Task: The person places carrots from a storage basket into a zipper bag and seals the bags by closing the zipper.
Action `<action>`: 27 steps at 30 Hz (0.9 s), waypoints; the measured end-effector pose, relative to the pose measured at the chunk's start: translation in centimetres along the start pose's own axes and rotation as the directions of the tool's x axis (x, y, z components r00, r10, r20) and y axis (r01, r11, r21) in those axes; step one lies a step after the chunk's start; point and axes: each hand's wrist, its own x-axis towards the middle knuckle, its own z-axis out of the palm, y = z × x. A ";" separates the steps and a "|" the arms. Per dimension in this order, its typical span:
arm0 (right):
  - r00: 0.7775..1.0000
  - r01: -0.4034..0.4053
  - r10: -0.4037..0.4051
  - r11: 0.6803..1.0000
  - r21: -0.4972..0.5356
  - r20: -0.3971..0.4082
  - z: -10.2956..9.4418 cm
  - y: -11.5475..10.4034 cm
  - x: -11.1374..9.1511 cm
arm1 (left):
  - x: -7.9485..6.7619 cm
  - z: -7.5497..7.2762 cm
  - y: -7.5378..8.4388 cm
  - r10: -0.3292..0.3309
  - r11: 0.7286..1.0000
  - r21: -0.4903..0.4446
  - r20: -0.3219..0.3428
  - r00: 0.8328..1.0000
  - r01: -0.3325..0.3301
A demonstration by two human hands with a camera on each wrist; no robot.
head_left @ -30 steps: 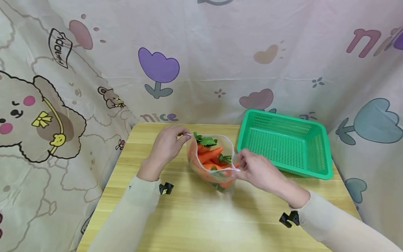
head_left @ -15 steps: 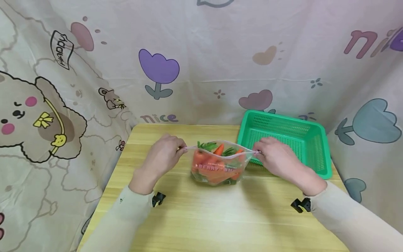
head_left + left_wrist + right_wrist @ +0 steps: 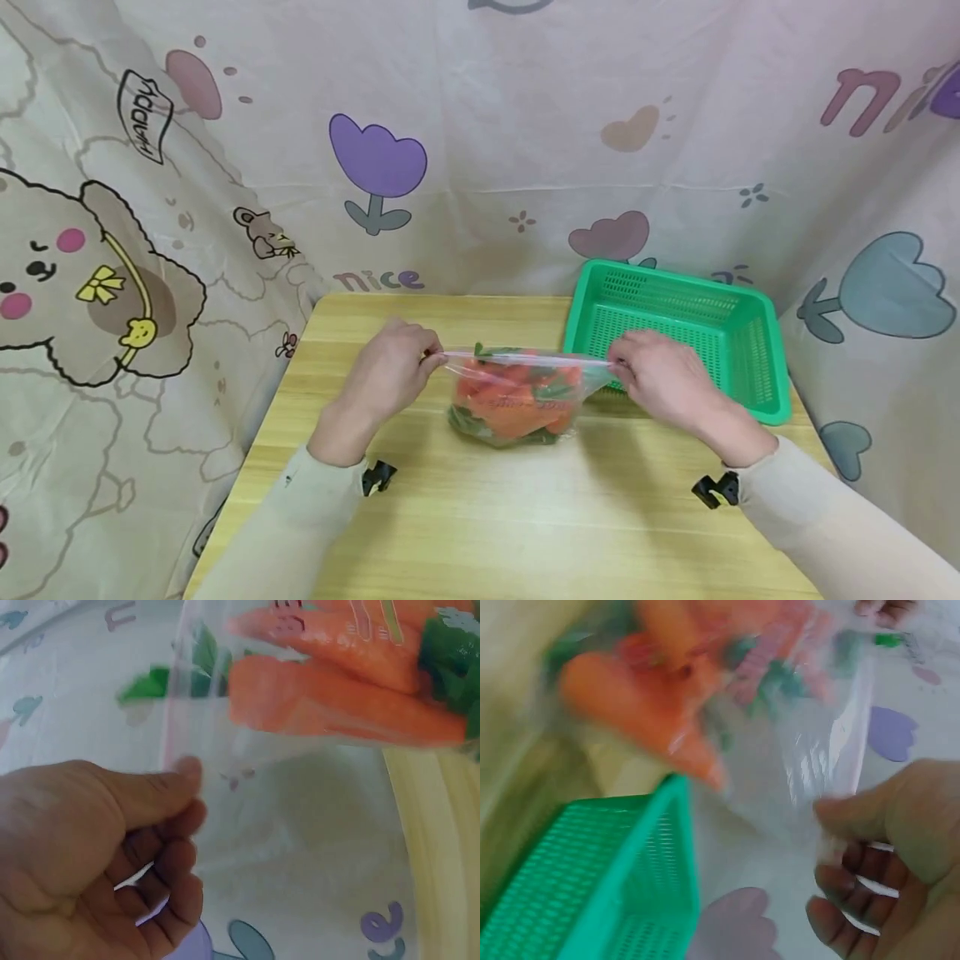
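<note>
A clear zip bag (image 3: 517,404) with pink print holds several carrots (image 3: 337,697) with green leafy tops. Its top edge is pulled into a straight line between both hands. My left hand (image 3: 393,375) pinches the left end of that edge between thumb and fingers. At the opposite end, my right hand (image 3: 663,379) pinches the corner. A green leaf (image 3: 146,686) pokes out past the bag's top edge in the left wrist view. The right wrist view is blurred, with carrots showing through the plastic.
Behind my right hand stands a green perforated basket (image 3: 675,283) at the back right of the wooden table (image 3: 510,533). A printed curtain (image 3: 480,150) hangs along the back and sides.
The bag's mouth was wide and round a second ago; now it is stretched flat. My right hand has moved right and a little up, while my left has shifted slightly down.
</note>
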 end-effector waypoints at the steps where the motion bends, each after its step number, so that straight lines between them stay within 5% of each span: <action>1: 1.000 -0.003 0.003 1.000 -0.001 -0.019 -0.1 0.0 0.1 | 0.0 0.0 0.2 0.005 1.000 -0.005 -0.004 1.000 -0.005; 6: 0.975 0.165 -0.150 0.983 0.082 -0.166 -0.1 -0.7 1.0 | 0.2 0.4 1.4 0.083 0.988 -0.120 -0.128 0.988 -0.099; 8: 0.962 0.219 -0.201 0.973 0.080 -0.186 0.2 -0.8 0.9 | 0.1 0.7 1.5 0.096 0.986 -0.122 -0.123 0.988 -0.111; 12: 0.986 0.144 -0.144 0.990 -0.001 -0.079 0.8 0.1 0.0 | -0.3 1.0 0.7 0.029 0.998 -0.055 0.021 0.999 -0.028; 14: 0.996 0.091 -0.091 0.995 -0.029 0.004 1.0 0.6 -0.2 | -0.5 1.1 0.3 0.000 0.999 -0.046 0.039 0.999 0.001; 17: 0.997 0.053 -0.053 0.999 0.003 0.053 0.8 1.1 -0.2 | -0.4 1.1 0.2 0.016 0.994 -0.104 -0.056 0.998 -0.021; 21: 0.999 0.028 -0.027 0.999 0.047 -0.019 0.2 1.2 -0.1 | -0.1 0.9 0.7 0.044 0.985 -0.156 -0.216 0.975 -0.079; 27: 0.998 0.021 -0.019 0.999 -0.024 0.057 0.3 1.5 -0.2 | 0.2 0.8 1.0 0.001 0.986 -0.163 -0.166 0.986 -0.029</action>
